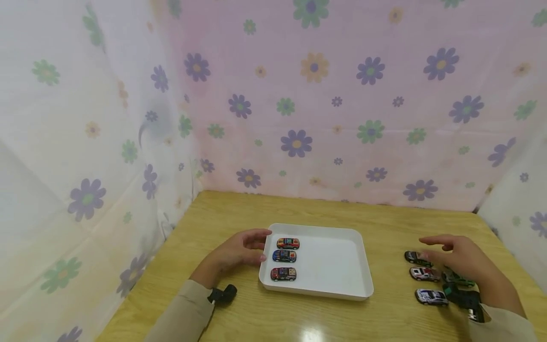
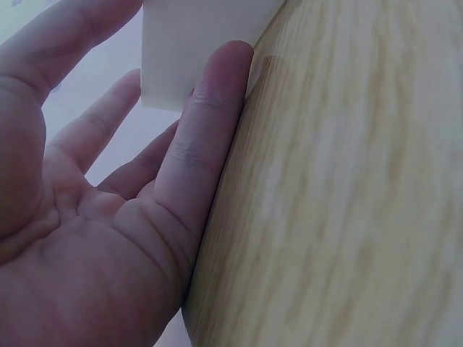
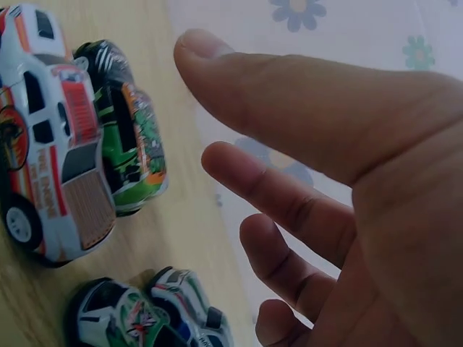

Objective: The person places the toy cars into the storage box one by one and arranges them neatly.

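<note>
A white tray lies on the table with three toy cars along its left side: a red and yellow car, a blue car and a dark red car. My left hand rests beside the tray's left wall, its fingertips at the outer side and its fingers loosely spread. Over several toy cars on the right hovers my right hand, fingers apart and holding nothing. Nearest its thumb is a black and green car. A white-and-red fire engine car stands close by in the right wrist view.
Below the right hand are a silver-white car and a green car, partly hidden by the hand and wrist camera. The wooden table meets a flowered cloth at the back and sides.
</note>
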Demonstrator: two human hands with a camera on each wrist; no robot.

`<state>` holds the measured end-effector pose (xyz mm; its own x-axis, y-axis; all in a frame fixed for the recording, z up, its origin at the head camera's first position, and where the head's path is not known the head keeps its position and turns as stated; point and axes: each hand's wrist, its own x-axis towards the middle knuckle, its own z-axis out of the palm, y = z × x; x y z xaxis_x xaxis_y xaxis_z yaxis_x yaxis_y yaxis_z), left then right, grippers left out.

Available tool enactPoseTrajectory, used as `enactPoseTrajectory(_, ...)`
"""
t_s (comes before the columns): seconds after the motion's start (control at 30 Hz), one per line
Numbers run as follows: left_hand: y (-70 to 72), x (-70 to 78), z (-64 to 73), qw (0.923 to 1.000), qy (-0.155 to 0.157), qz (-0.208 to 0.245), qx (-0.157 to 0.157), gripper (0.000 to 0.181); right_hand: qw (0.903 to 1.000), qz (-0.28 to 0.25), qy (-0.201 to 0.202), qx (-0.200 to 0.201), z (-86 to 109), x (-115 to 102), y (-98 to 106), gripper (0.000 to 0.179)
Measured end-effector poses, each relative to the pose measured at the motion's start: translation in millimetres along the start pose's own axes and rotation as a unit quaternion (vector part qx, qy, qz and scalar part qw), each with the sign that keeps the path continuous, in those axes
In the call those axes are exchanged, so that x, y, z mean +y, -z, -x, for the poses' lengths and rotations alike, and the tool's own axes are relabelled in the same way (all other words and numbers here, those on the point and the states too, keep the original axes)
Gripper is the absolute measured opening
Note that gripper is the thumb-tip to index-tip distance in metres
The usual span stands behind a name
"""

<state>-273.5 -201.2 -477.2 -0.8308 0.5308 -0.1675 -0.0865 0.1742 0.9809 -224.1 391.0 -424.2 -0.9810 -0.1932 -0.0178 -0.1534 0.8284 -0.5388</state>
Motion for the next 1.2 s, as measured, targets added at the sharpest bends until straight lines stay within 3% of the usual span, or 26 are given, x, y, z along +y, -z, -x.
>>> enactPoseTrajectory(0.27,-1.7,4.2,-0.1,1.0000,0.000,-0.001,-0.005,0.074,0.9994,0.000,-0.026,-0.021,-0.8,10,-2,0.056)
enactPoseTrajectory(0.5,-3.8,10.3,0.9,1.0000,-0.002,-0.002,-0.009,0.076,0.9994,-0.010,-0.020,-0.027,0.8,15,-3,0.053)
enactPoseTrajectory(0.83,-1.6,5.5,2.2,1.0000,0.003,-0.004,0.003,0.075,0.9992,-0.007,-0.010,-0.037,-4.3,16,-3,0.052)
enactPoseTrajectory(1.2,-0.3,2.5,-0.2,0.9999,0.006,0.010,0.000,0.075,0.9977,-0.026,-0.034,-0.052,-6.5,16,-6,0.052)
